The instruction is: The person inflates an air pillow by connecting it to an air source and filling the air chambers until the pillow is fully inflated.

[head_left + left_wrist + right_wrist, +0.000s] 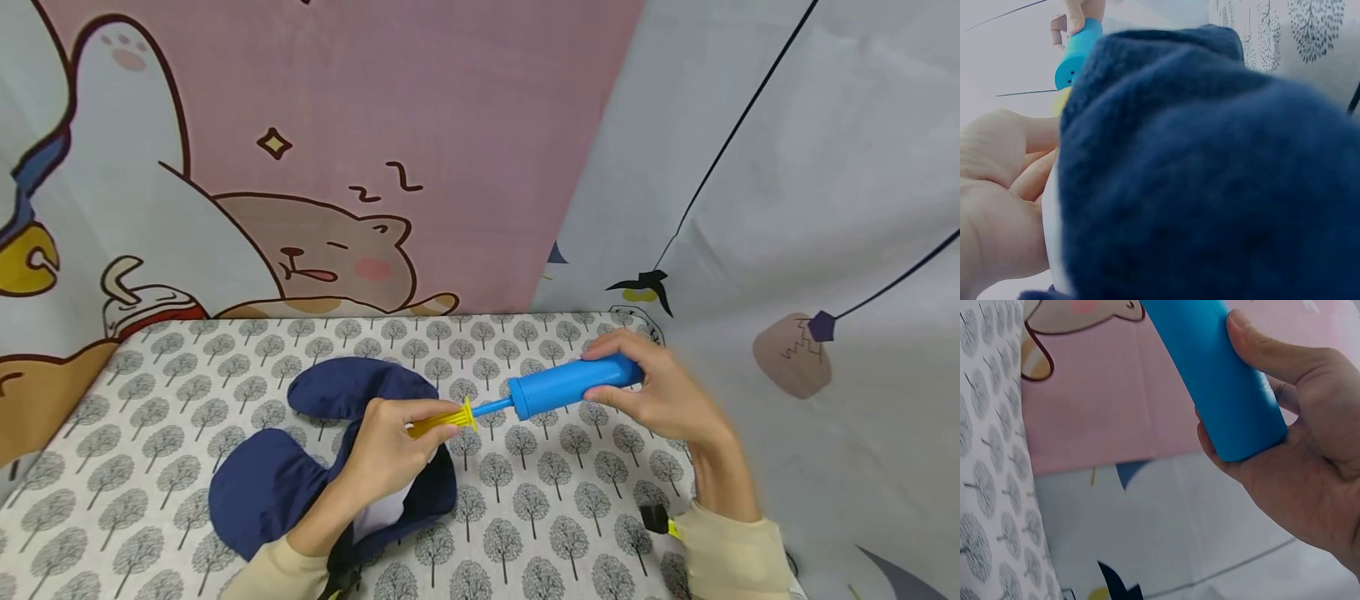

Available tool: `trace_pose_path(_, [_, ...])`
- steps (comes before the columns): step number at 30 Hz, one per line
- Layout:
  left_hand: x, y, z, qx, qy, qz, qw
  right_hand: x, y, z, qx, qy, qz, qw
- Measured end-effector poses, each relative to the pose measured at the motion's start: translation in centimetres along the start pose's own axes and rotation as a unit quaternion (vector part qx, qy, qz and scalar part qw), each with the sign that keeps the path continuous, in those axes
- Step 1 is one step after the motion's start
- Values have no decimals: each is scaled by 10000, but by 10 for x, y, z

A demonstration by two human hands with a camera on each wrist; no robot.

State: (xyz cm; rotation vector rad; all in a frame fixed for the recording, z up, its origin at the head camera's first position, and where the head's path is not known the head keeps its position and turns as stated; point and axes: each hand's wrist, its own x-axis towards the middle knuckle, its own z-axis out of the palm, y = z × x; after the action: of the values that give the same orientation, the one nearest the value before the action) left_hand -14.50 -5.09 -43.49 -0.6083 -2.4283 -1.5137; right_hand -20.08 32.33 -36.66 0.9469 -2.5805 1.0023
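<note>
My left hand (386, 446) pinches the yellow flanged end piece (442, 420) of a blue hand pump (555, 390) between thumb and fingers. A thin blue rod joins this piece to the pump's barrel. Around the barrel's far end curl the fingers of my right hand (663, 392); the right wrist view shows the blue barrel (1229, 387) lying against the palm. Under my left hand and forearm is a curved navy fabric neck pillow (262, 492), with a white part (386, 510) showing inside its bend. Close by the left palm, the navy fabric (1197, 175) fills much of the left wrist view.
A cloth with grey tree prints (525, 508) covers the table. Behind it hangs a pink and white cartoon backdrop (480, 150), which continues along the right side. Black straps (654, 518) are at both wrists.
</note>
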Motion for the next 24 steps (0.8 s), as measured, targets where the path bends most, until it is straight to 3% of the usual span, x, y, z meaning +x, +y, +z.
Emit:
trace_pose_path(12, [-1, 0, 1, 48, -20, 85, 10000, 10, -11, 27, 460, -333, -465, 9973])
trace_pose_path(15, [-1, 0, 1, 17, -38, 100, 9999, 9, -9, 24, 347, -329, -545, 9974])
trace_pose_path(24, [-1, -1, 1, -112, -102, 111, 9998, -8, 7, -6, 94, 95, -228, 9996])
